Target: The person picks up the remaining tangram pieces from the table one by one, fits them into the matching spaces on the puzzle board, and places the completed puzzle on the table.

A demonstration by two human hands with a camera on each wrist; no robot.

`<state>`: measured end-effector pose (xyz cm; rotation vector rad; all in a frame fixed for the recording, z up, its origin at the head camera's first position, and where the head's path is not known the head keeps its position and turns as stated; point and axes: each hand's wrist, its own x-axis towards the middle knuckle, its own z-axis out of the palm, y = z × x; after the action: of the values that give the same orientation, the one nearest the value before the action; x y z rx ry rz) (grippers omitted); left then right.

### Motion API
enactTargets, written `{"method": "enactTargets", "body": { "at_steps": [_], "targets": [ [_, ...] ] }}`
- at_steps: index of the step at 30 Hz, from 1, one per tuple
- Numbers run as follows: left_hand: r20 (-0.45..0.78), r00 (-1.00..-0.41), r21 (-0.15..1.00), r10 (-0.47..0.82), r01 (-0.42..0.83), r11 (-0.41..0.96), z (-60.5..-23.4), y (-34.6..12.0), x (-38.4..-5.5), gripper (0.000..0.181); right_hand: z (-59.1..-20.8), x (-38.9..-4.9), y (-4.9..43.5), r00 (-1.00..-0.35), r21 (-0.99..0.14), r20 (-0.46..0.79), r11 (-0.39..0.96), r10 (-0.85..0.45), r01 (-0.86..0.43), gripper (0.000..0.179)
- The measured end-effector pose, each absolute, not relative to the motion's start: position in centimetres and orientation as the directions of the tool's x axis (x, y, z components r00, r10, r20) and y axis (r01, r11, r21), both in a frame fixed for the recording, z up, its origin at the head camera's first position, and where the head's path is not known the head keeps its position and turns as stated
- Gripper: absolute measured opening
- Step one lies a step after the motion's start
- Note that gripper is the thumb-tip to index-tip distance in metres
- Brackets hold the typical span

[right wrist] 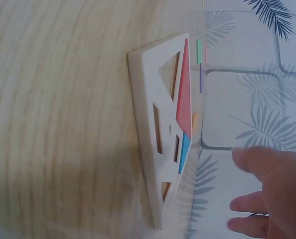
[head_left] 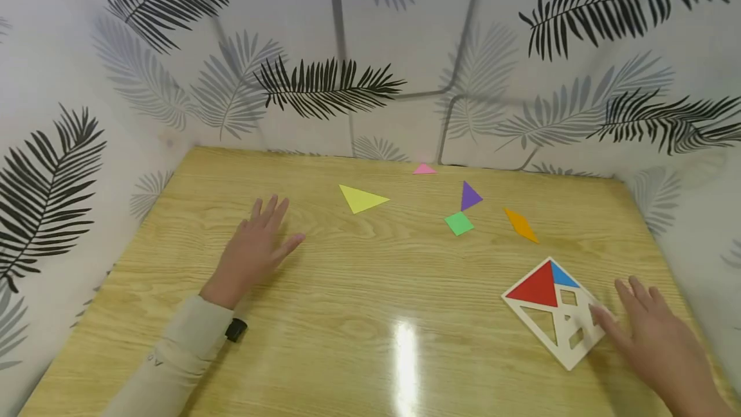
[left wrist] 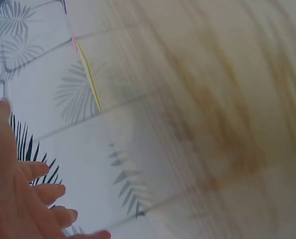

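Observation:
A white tangram board (head_left: 570,360) lies turned like a diamond at the table's right. In it sit a red triangle (head_left: 535,287) and a blue triangle (head_left: 563,275); its other cutouts show bare wood. My right hand (head_left: 660,333) is at the board's right edge, fingers extended, holding nothing; whether the thumb touches the board I cannot tell. On the left my left hand (head_left: 251,253) is spread over the table with nothing in it. Loose pieces lie farther back: a yellow triangle (head_left: 361,199), pink triangle (head_left: 425,169), purple triangle (head_left: 470,197), green square (head_left: 459,223) and orange parallelogram (head_left: 521,225).
The wood-grain table (head_left: 347,275) ends at the back against a white curtain (head_left: 399,31) printed with leaves, which also hangs along both sides. A small black object (head_left: 235,329) sits beside the left sleeve (head_left: 185,352). Glare falls on the table's front middle.

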<state>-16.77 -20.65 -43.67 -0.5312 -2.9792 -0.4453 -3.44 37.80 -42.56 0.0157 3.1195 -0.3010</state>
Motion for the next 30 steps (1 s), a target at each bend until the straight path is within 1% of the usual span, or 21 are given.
{"method": "enactTargets", "body": {
  "at_steps": [3, 6, 9, 12, 14, 16, 19, 26, 30],
  "targets": [
    [0.136, -0.916, 0.326, 0.377, 0.401, 0.856, -43.9, -19.7, -16.6, 0.072, -42.8, -3.1, 37.9, -0.997, -0.195, -0.050, 0.979, 0.051, 0.060, 0.068],
    [0.141, -0.894, 0.367, 0.426, 0.447, 0.816, -44.0, -18.6, -16.4, 0.064, -42.9, -2.8, 38.1, -0.996, -0.200, -0.053, 0.977, 0.067, 0.077, 0.059],
    [0.157, -0.864, 0.347, 0.479, 0.502, 0.792, -44.0, -17.3, -16.6, 0.056, -43.2, -2.8, 38.2, -0.998, -0.216, -0.034, 0.974, 0.057, 0.063, 0.048],
    [0.169, -0.840, 0.320, 0.516, 0.542, 0.777, -44.0, -15.8, -16.8, 0.047, -43.6, -2.9, 38.0, -0.999, -0.244, 0.018, 0.969, 0.045, 0.039, 0.036],
    [0.165, -0.830, 0.324, 0.533, 0.556, 0.766, -44.0, -14.9, -16.8, 0.043, -43.9, -3.0, 37.9, -0.997, -0.262, 0.063, 0.965, 0.040, 0.022, 0.031],
    [0.157, -0.815, 0.340, 0.558, 0.575, 0.744, -43.9, -13.9, -16.9, 0.040, -44.3, -3.2, 38.0, -0.995, -0.279, 0.096, 0.960, 0.033, 0.005, 0.028],
    [0.148, -0.787, 0.365, 0.599, 0.606, 0.707, -43.9, -12.6, -17.1, 0.037, -44.6, -3.4, 38.0, -0.993, -0.295, 0.114, 0.955, 0.035, 0.000, 0.027],
    [0.115, -0.726, 0.382, 0.678, 0.662, 0.645, -43.9, -9.3, -17.0, 0.032, -45.2, -3.5, 37.8, -0.992, -0.313, 0.107, 0.949, 0.065, 0.029, 0.024],
    [0.124, -0.658, 0.376, 0.743, 0.724, 0.578, -44.3, -6.9, -16.4, 0.031, -45.5, -3.7, 37.8, -0.991, -0.306, 0.112, 0.951, 0.076, 0.039, 0.023]
  ]
}}
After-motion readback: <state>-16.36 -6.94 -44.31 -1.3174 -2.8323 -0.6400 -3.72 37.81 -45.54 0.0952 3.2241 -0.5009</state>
